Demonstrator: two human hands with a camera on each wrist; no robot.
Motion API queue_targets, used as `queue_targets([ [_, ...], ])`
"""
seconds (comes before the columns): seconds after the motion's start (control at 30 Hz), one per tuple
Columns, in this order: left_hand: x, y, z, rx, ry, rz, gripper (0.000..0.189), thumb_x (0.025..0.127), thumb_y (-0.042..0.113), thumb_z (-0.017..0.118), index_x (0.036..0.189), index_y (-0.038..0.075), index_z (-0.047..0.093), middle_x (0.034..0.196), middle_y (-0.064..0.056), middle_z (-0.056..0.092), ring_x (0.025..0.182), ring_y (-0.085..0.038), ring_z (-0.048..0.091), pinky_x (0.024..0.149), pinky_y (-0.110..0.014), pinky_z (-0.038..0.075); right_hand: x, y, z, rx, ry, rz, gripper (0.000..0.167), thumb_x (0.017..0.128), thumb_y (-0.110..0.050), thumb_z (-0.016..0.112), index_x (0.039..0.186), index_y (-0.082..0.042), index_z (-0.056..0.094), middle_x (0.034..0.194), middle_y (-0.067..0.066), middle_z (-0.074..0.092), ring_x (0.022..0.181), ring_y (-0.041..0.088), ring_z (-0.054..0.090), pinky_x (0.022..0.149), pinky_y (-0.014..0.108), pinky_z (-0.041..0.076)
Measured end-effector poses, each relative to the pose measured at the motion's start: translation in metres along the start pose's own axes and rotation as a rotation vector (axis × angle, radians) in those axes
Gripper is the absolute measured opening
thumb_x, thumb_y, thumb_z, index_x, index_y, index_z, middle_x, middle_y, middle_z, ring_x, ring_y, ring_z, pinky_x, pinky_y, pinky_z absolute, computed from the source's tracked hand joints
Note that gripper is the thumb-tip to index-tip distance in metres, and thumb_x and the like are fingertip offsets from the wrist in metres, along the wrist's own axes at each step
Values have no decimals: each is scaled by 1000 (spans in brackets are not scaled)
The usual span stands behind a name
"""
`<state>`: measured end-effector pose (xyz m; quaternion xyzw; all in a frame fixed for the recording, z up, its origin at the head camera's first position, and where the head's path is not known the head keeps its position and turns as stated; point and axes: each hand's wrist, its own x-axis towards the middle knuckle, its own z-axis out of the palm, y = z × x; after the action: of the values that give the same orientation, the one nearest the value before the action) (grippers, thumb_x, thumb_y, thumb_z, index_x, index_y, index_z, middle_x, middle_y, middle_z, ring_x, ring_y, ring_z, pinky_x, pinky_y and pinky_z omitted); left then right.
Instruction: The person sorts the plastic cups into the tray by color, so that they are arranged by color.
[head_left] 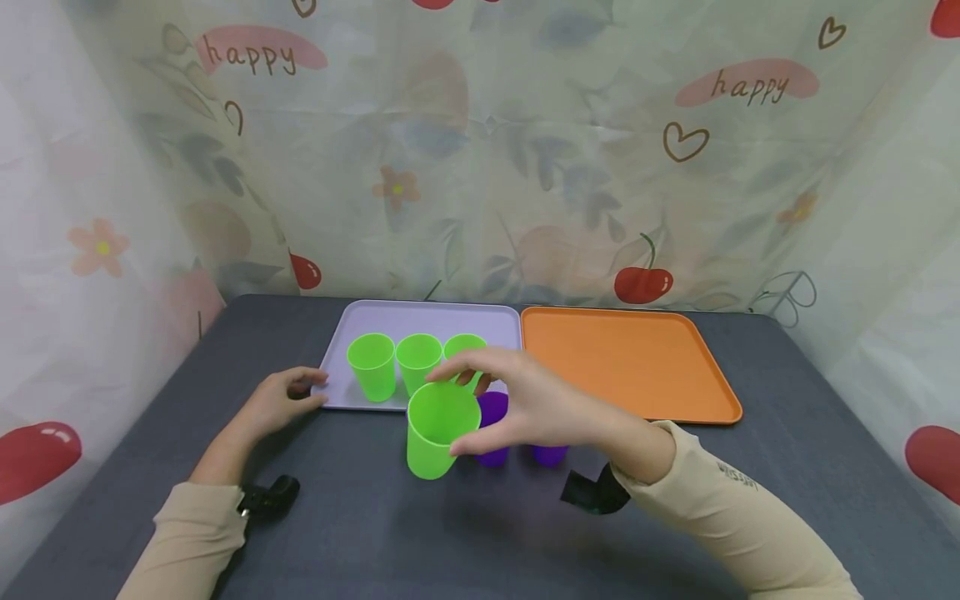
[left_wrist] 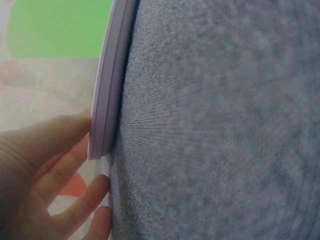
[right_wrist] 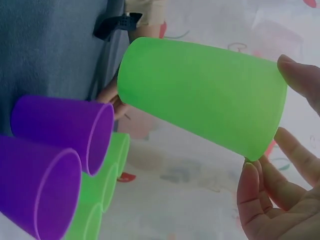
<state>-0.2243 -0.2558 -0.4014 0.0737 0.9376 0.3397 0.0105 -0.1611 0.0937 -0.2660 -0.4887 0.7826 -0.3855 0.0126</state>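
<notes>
My right hand holds a green cup by its rim, thumb on the near side and fingers on the far side. The cup hangs above the table, mouth up and slightly tilted. Three more green cups stand in a row on the lavender tray, the rightmost partly behind my right hand. Two purple cups stand upright in front of that tray, mostly hidden by my right hand in the head view. At the tray's front left corner, my left hand touches the edge with relaxed fingers.
An orange tray lies right beside the lavender one at the back of the dark grey table. Behind it hangs a patterned curtain. A black strap device is worn on the left wrist, another on the right.
</notes>
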Motion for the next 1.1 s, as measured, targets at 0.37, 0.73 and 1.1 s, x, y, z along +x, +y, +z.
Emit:
queue_targets([
  [0.37,0,0,0,-4,1,5,36,86,16,66,116,-3,60,119,-24,61,112,-43,55,95,-54,43,-4,4,-26,-35,51,28,55,69,-16,82,118,-8,59,118,1,63,99,11,57,86,29,50],
  [0.73,0,-1,0,-6,2,2,37,86,17,66,117,-2,60,119,-24,62,113,-43,55,95,-54,42,-8,16,-49,-45,70,129,55,70,-17,81,120,-13,58,119,-2,62,102,11,55,88,29,49],
  [1.1,0,-1,0,-2,7,5,36,85,17,66,116,-2,60,118,-24,62,111,-43,56,94,-54,43,-11,36,-66,-91,121,167,57,69,-16,82,120,-12,59,119,1,62,101,12,55,87,29,50],
])
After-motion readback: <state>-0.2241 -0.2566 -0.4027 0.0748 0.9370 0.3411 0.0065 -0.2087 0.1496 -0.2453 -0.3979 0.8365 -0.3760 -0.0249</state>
